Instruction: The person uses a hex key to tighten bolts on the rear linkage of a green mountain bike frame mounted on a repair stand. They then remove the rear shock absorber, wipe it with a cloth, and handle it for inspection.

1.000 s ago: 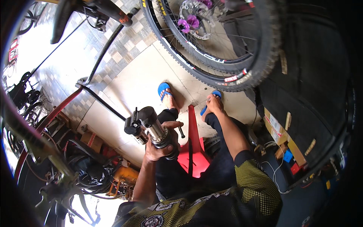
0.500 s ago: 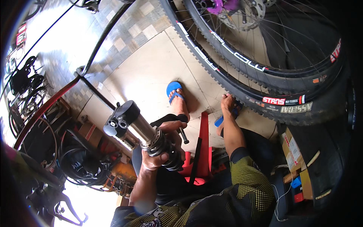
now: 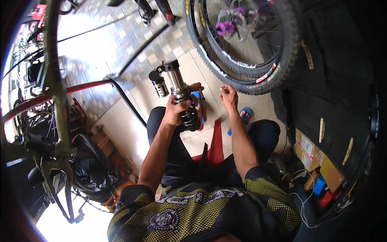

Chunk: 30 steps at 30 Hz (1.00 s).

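A bicycle rear shock with a silver body, black coil spring and side reservoir tilts in front of me. My left hand wraps round it at the coil, with the index finger stretched out beyond the far side. A small dark bolt stands out by that fingertip; whether the finger or the shock carries it I cannot tell. To the right, apart from the shock, my right hand is raised over the tiled floor with thumb and fingertips brought together. Anything pinched there is too small to make out.
Two bicycle wheels with knobbly tyres lie at the far right. A green bike frame stands on the left beside a red and black bar. Cardboard boxes sit to the right. Another person's feet show at the far edge.
The view has swung, showing more of my body and the bike frame. The shock now stands away from my lap, still in my left hand. My right hand stays apart, fingertips together.
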### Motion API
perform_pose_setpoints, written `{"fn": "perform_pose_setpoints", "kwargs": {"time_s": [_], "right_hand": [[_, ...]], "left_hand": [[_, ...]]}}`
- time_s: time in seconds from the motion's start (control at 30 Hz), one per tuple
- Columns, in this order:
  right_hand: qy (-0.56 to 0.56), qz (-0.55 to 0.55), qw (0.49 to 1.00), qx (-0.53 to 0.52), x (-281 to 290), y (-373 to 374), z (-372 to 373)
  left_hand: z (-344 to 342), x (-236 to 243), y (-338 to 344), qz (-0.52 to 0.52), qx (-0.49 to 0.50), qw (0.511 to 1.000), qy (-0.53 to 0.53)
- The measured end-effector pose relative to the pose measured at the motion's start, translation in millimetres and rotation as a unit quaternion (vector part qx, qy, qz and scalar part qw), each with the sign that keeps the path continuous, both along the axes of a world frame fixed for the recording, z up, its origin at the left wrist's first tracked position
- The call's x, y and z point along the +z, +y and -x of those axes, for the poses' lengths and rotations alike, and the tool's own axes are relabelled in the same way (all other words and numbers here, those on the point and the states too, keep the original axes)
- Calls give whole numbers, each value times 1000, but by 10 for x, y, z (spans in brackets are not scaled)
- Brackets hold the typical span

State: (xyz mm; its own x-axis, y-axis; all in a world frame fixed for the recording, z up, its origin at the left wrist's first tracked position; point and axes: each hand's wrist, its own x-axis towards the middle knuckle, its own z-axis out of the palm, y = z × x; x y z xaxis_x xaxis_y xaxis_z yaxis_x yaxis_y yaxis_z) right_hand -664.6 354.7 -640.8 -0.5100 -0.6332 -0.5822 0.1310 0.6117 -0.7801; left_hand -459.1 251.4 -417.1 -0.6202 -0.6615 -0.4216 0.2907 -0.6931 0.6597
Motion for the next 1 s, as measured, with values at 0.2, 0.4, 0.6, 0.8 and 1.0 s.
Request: {"fn": "perform_pose_setpoints", "kwargs": {"time_s": [0.2, 0.4, 0.6, 0.8, 1.0], "right_hand": [[-90, 258, 961, 40, 1486, -499, 98], [-241, 258, 931, 88, 2566, -17, -439], [-278, 192, 908, 250, 3023, 560, -1207], [-233, 220, 905, 281, 3338, 748, -1566], [-97, 250, 928, 258, 3529, 856, -1860]], "left_hand": [[-385, 586, 366, 58, -7, 996, 66], [-893, 870, 852, 135, 73, 982, 107], [-1282, 970, 1257, 178, 96, 968, 148], [-1605, 1079, 1376, 221, 79, 966, 107], [-1791, 1227, 1419, 227, 58, 969, 73]]}}
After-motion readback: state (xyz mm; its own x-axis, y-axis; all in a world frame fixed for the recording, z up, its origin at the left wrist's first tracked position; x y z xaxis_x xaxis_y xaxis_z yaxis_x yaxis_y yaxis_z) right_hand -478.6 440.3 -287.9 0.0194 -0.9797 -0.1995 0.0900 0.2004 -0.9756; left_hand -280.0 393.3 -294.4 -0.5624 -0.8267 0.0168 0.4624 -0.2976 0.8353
